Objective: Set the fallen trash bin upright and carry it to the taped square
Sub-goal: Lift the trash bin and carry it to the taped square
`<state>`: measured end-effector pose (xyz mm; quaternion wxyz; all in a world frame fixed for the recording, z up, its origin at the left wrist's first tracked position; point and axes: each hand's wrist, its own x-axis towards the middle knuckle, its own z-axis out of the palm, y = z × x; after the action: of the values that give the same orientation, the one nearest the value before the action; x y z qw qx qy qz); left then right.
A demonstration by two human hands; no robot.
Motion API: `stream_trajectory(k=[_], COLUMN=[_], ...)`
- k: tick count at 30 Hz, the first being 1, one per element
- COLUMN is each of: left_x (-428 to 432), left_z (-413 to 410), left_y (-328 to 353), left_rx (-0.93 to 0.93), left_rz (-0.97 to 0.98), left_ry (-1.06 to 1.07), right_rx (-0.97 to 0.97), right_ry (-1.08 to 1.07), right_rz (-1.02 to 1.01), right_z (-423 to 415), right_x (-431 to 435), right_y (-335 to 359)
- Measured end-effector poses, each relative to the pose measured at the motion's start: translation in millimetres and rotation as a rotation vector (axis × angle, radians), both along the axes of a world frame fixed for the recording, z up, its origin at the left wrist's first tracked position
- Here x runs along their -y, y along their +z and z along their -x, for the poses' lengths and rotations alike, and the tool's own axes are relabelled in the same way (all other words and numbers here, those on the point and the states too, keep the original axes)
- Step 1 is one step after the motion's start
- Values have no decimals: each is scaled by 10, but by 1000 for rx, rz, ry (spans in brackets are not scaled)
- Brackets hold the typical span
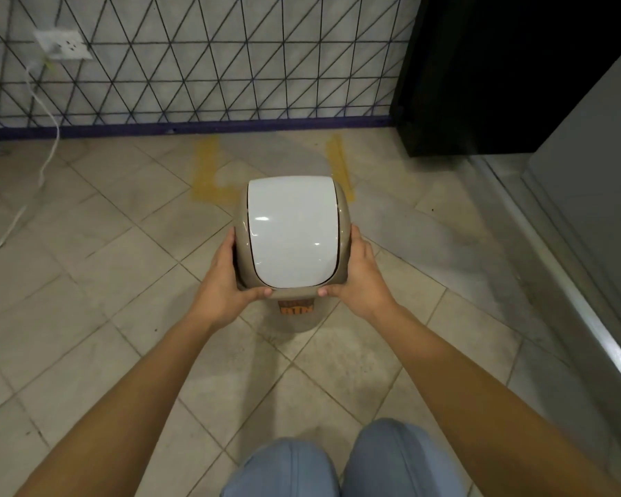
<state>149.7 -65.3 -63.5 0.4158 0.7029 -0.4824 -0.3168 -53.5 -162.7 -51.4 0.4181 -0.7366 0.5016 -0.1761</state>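
Note:
A beige trash bin (292,231) with a white swing lid stands upright, seen from above, with an orange label low on its near side. My left hand (226,281) grips its left rim and my right hand (359,278) grips its right rim, thumbs on the near edge. Whether the bin's base touches the floor is hidden. The yellow taped square (208,174) lies on the tiles just beyond the bin, next to the wall; the bin covers its near edge.
A wall with a black triangle pattern (194,66) and a purple skirting runs across the back. A white socket (63,44) and cable (47,138) are at the left. A black cabinet (499,73) and a grey step (570,281) stand at the right. My knees (337,464) show below.

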Motion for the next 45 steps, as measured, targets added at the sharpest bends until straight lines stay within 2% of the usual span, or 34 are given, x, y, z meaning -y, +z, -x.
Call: stream_trajectory(k=[7, 13, 24, 32, 40, 45], left_x=[156, 394, 741, 1004, 1526, 1734], left_z=[-139, -342, -626, -799, -1035, -1137], left_y=[0, -33, -120, -104, -174, -223], left_rx=[111, 131, 59, 85, 73, -30], left_rz=[-11, -13, 23, 27, 74, 91], left_ry=[47, 45, 25, 2, -5, -18], right_rx=[-38, -68, -25, -22, -21, 20], right_ry=[27, 28, -9, -37, -43, -24], right_rz=[19, 34, -5, -43, 7, 19], right_z=[-218, -375, -633, -815, -1000, -1075], right_x=[247, 465, 801, 1117, 1611, 1851], right_y=[-39, -13, -38, -45, -103, -127])
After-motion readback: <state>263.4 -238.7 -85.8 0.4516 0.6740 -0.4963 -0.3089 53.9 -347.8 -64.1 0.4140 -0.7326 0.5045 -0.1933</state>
